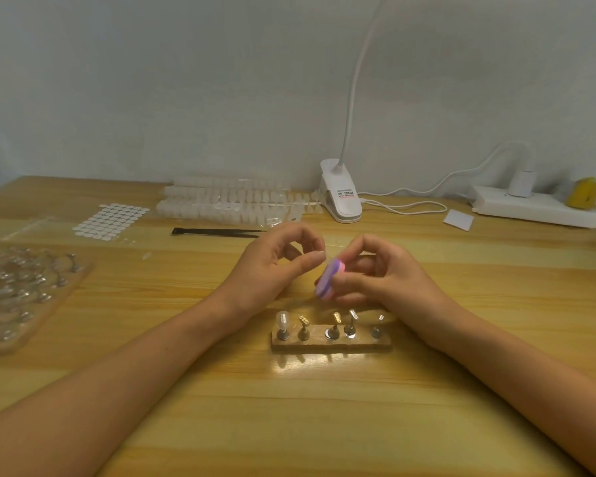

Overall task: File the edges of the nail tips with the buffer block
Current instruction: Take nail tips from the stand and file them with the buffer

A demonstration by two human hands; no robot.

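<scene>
1. At the far left edge of the bench (pixel 289 425), a tray (pixel 54 297) full of small clear shiny bits is seen.
2. Farther back, a sheet of little white dots (pixel 111 218) is laid flat.
3. To the right of it, near the wall, long bags of nail tips (pixel 227 201) are piled. A thin black strip (pixel 217 232) is laid just in front of them.
4. In the middle, the left hand (pixel 276 266) is held up above the bench. Its thumb and first finger are curled so that their ends meet. What is pinched there is too small and blurry to be told.
5. Just beside that pinch, the buffer block (pixel 329 278) is found. It is pink and purple, and it is tilted. It is gripped by the thumb and fingers of the right hand (pixel 386 273), also up off the bench.
6. Nearer than both hands, a small wooden stand (pixel 331 342) is set on the bench. Five little pegs are stuck up from it. A clear nail tip (pixel 283 320) is seen on the leftmost peg.
7. Far back and to the right, a white clip lamp (pixel 341 194) is placed by the wall.
8. Farther right, a small white card (pixel 458 220) and a white power strip (pixel 530 208) are seen. A yellow thing (pixel 582 192) is set at the strip's right end.
</scene>
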